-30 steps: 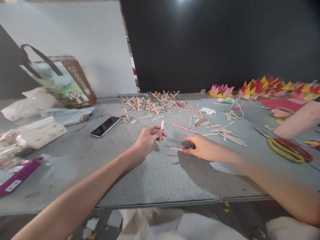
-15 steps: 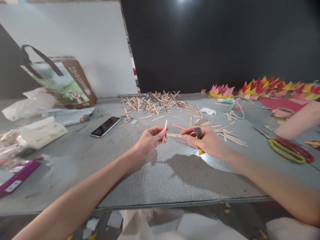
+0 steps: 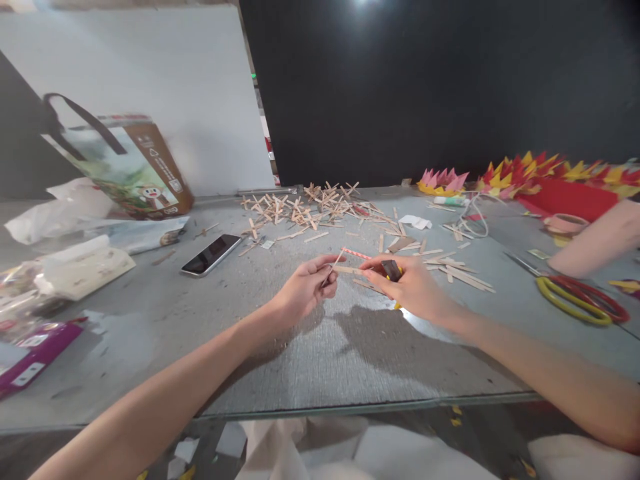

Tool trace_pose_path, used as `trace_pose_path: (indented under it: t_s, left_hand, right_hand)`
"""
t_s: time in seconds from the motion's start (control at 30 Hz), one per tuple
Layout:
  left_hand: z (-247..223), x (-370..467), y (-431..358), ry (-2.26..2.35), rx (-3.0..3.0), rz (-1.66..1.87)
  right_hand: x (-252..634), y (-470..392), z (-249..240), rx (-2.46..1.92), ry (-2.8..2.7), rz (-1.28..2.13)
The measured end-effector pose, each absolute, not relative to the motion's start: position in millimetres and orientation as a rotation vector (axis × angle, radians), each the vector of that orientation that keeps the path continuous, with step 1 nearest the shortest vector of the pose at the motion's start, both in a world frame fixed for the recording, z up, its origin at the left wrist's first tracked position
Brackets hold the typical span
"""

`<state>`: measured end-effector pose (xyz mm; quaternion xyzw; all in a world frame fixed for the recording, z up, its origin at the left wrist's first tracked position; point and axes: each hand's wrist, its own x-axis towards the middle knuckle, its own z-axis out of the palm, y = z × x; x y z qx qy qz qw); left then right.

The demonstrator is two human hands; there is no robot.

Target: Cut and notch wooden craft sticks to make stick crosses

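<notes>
Left hand: Your left hand (image 3: 306,287) pinches the left stick (image 3: 339,256) between thumb and fingers. This thin stick tilts, its top end leaning right.
Right hand: Your right hand (image 3: 417,283) pinches the right stick (image 3: 349,270) by one end, with thumb and finger pressed together.
Sticks in hand: Both are up above the table (image 3: 300,377), between your two hands. The right stick lies nearly flat and points at the left one. I cannot tell if they touch.
Tool: A black and yellow tool (image 3: 391,269) sits in your right hand too, tucked by the fingers.
Straw: A red and white straw (image 3: 356,253) lies just behind your hands.
Pile: A big messy pile (image 3: 315,208) of sticks is at the back, many of them crossed.
Loose sticks: More loose sticks (image 3: 463,275) lie past your right hand.
Phone: Your left side has a phone (image 3: 211,255), lying flat, with its screen dark.
Bag: A bag (image 3: 137,170) stands at the back left.
Scissors: Red and yellow scissors (image 3: 575,301) lie far to your right, near another person's arm (image 3: 595,241).
Paper: Pink, red and yellow paper points (image 3: 533,175) stand at the back right.
</notes>
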<state>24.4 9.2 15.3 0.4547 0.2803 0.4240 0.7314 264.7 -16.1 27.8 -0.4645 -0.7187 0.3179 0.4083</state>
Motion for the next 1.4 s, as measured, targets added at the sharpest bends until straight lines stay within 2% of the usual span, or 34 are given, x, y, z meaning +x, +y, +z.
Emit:
trace_pose_path:
  t_s: [0.53,0.8,1.07,1.4]
  left_hand:
    - [18,28,5,0.572,0.989,0.928]
    - [15,27,8,0.603,1.149,0.934]
    - [9,23,14,0.691,1.435,0.955]
    - [6,24,12,0.698,1.357,0.949]
  right_hand:
    - [265,-15,27,-1.179,-1.806,0.932]
    - [265,-16,30,-1.204,-1.865,0.898]
    - [266,-21,35,-1.217,-1.898,0.696]
    - [263,-24,34,-1.212,-1.914,0.766]
